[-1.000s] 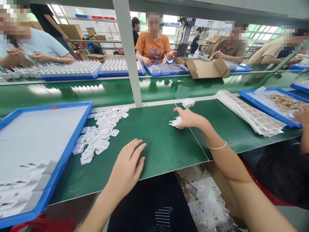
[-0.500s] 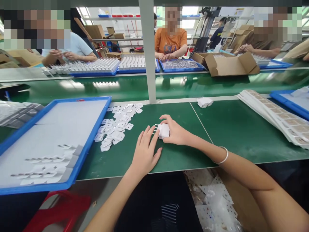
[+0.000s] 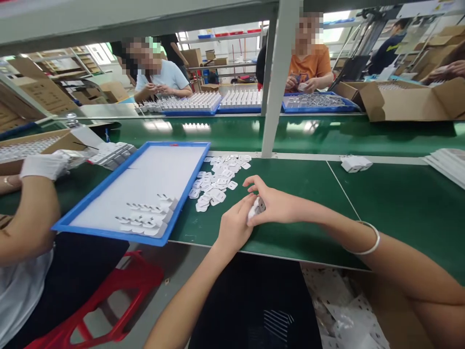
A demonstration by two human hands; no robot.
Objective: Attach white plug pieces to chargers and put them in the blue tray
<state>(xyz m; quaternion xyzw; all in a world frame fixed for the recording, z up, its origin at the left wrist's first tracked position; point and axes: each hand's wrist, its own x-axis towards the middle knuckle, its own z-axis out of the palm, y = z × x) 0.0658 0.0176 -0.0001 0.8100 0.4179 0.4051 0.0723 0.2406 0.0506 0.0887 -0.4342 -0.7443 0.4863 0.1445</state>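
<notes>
A white plug charger (image 3: pixel 256 208) is held just above the green bench, partly covered by fingers. My left hand (image 3: pixel 235 223) wraps it from the left and my right hand (image 3: pixel 278 204) grips it from the right. One grey end of the charger faces right; its prongs are not visible. To the left of my hands lies a loose heap of flat white square pieces (image 3: pixel 220 179). Beyond that stands a blue-rimmed tray (image 3: pixel 152 162), with short rows of white chargers (image 3: pixel 148 218) at its near right corner, metal prongs showing.
Two white blocks (image 3: pixel 356 164) sit at the back right, near a stack of white sheets (image 3: pixel 448 165). A white post (image 3: pixel 274 97) rises behind the bench. At left, a co-worker's gloved hand (image 3: pixel 41 167) is close to the tray. A red stool (image 3: pixel 109 300) stands below.
The view has swung left, so the bench things appear further right. The charger has been turned and its prongs are now out of sight. My left hand has closed around it.
</notes>
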